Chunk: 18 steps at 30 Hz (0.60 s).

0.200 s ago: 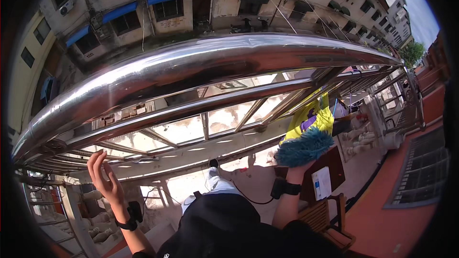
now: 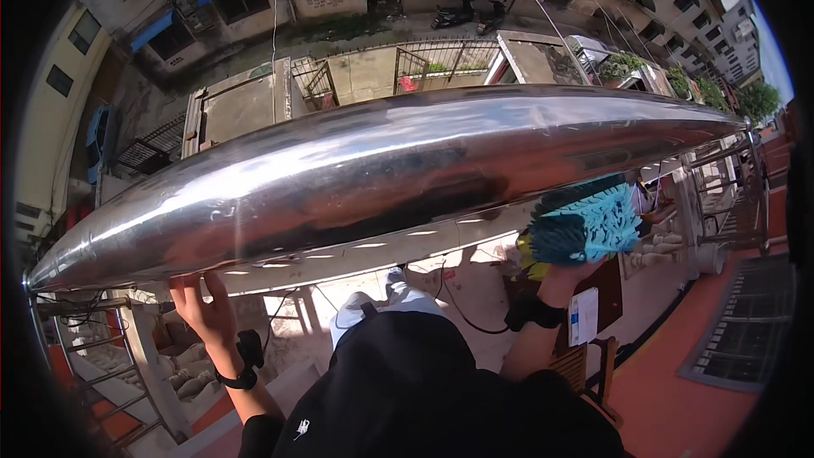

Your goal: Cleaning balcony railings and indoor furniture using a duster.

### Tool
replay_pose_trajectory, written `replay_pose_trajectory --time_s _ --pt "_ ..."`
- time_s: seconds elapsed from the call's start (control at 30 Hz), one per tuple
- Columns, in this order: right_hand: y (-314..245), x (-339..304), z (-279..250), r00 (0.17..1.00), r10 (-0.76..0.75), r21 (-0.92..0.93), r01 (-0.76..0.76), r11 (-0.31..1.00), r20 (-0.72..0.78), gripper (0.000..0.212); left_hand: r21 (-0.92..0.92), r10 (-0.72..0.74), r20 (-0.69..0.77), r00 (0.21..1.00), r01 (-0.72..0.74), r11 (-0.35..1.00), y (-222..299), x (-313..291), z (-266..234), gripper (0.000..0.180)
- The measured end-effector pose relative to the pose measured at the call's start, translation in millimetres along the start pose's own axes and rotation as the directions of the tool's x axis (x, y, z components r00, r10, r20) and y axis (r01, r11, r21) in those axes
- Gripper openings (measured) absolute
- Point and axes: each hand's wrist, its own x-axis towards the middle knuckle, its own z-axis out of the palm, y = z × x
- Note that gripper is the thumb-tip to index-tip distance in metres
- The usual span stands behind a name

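A thick, shiny metal handrail (image 2: 398, 170) runs across the view in front of me. My left hand (image 2: 203, 309) is at its lower left edge with fingers extended and apart, holding nothing visible. The fingertips meet the rail's outline; whether they touch it cannot be told. On the right, a fluffy teal chenille cleaning mitt (image 2: 606, 220) covers the fingers of my right hand (image 2: 578, 271). The mitt is close below the rail's underside, part in sun and part in shade. Both wrists carry black bands with small dark devices.
Below right are a dark red tabletop (image 2: 609, 293) with a white-and-blue packet (image 2: 583, 316) and a wooden chair (image 2: 585, 373). A dark cable (image 2: 466, 322) lies on the floor. A yellow cloth (image 2: 536, 267) shows behind the mitt. Beyond the rail, a lane and buildings lie far below.
The view has moved closer to the rail, which now hides its lower bars. My left hand has come to the rail's lower edge; the mitt on my right hand has moved up toward the rail.
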Motion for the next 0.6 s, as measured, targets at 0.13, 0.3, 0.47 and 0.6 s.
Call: replay_pose_trajectory --time_s 0.13,0.3,0.47,0.6 --pt "27 14 35 0.994 -0.05 -0.18 0.067 0.981 0.096 0.081 0.002 0.156 0.118 0.981 -0.158 0.987 -22 18 7 0.023" --pt "45 18 81 0.962 -0.121 -0.368 0.208 0.906 0.246 0.071 -0.14 0.348 0.177 0.921 -0.327 0.935 -37 66 -6 0.023" --pt "56 35 124 0.888 -0.164 -0.511 0.388 0.767 0.429 0.062 -0.279 0.45 0.235 0.862 -0.384 0.88 -47 83 3 0.029" --pt "43 26 151 0.826 -0.173 -0.603 0.519 0.606 0.537 0.055 -0.267 0.348 0.308 0.885 -0.271 0.925 -34 103 -4 0.026"
